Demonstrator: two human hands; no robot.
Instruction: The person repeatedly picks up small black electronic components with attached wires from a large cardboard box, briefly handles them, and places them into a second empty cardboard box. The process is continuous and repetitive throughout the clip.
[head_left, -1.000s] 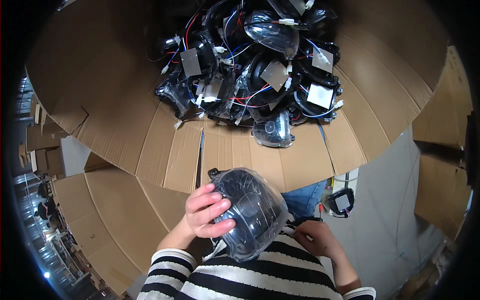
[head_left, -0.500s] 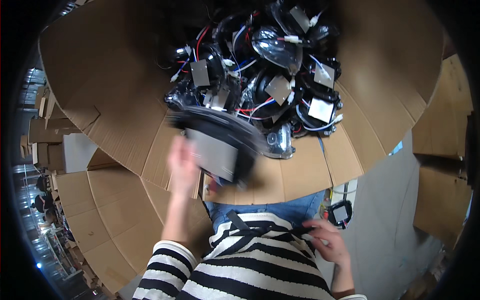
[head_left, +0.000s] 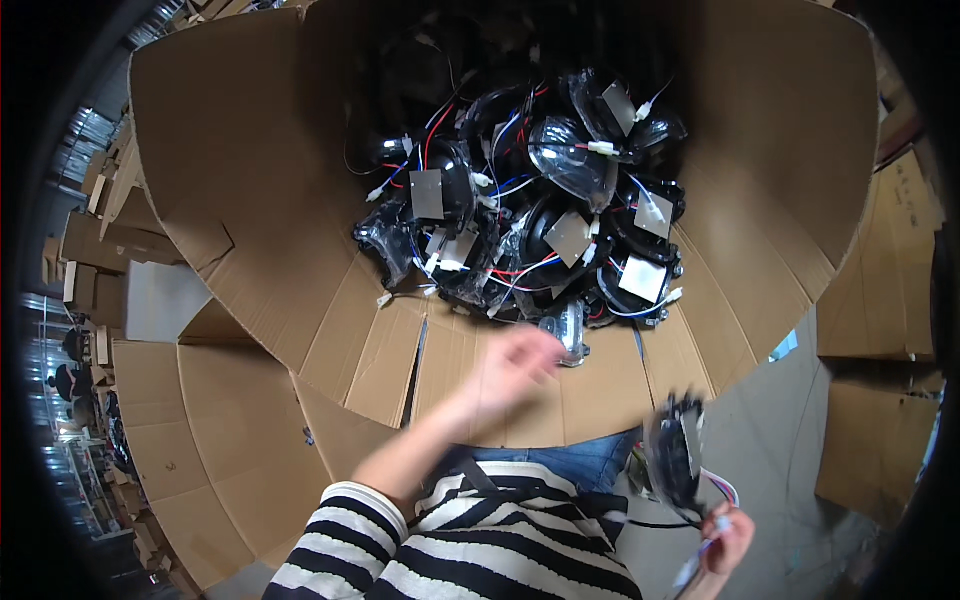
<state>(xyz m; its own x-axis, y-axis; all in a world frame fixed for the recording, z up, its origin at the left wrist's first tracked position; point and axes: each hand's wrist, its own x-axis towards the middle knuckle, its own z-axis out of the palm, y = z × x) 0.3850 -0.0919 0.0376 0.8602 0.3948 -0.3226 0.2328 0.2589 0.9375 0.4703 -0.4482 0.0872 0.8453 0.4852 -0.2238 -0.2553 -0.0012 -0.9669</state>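
My left hand (head_left: 515,365) is over the near flap of a large cardboard box (head_left: 600,400). Motion smears its fingers, and no lamp shows in it. A clear lamp piece (head_left: 568,330) lies just past the fingertips. At the lower right, my right hand (head_left: 728,540) has its fingers closed on a white connector (head_left: 722,524) at the end of some wires. Beside that hand, a black lamp unit (head_left: 675,455) with a clear lens and coloured wires stands tilted and slightly blurred. What bears its weight I cannot tell.
Inside the box lies a heap of similar lamps (head_left: 570,165) with grey plates and loose wires. Another opened carton (head_left: 240,430) stands at the left. Stacked cartons (head_left: 880,440) line the right side, beyond the grey floor (head_left: 770,450).
The lamp unit that my left hand held over the box is out of that hand. My left hand has moved right; my right hand has moved down and right and now grips a connector.
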